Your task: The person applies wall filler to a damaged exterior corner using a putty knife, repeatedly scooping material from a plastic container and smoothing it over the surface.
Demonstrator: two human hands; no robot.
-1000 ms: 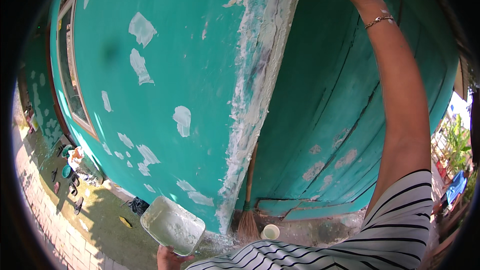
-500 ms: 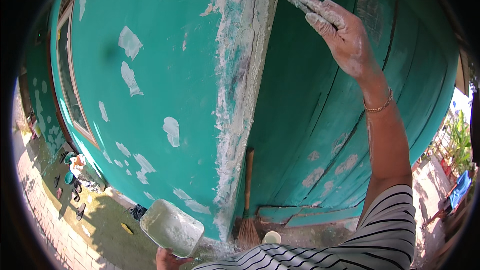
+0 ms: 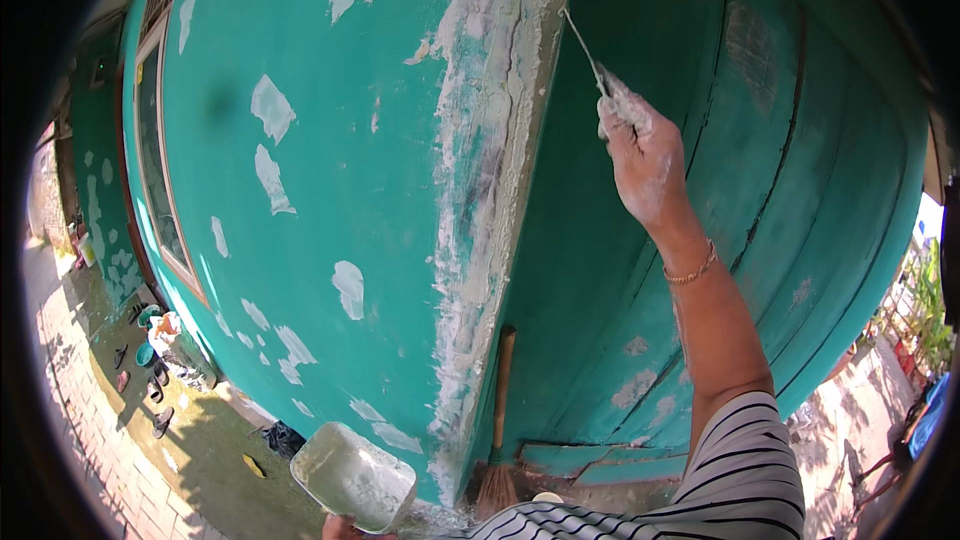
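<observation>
My right hand (image 3: 645, 145), smeared with pale putty, is closed round a putty knife (image 3: 583, 43) seen nearly edge-on. The blade's tip meets the right edge of the wall corner (image 3: 500, 130), which is coated in rough whitish putty with a dark crack running down it. Low in the view, my left hand (image 3: 343, 528) grips the rim of a white plastic tray (image 3: 355, 475). White putty lies smeared inside the tray. Most of the left hand is cut off by the lower edge.
Green wall (image 3: 400, 190) with pale patches spreads left of the corner; green boards (image 3: 700, 270) stand right. A broom (image 3: 503, 390) leans at the corner's foot, near a partly hidden pale container (image 3: 547, 496). Sandals (image 3: 162, 422) and a black bag (image 3: 283, 439) lie at left.
My right hand has come down and to the left. The knife has turned from showing its broad side to nearly edge-on, its tip lower on the corner. The left hand keeps holding the tray.
</observation>
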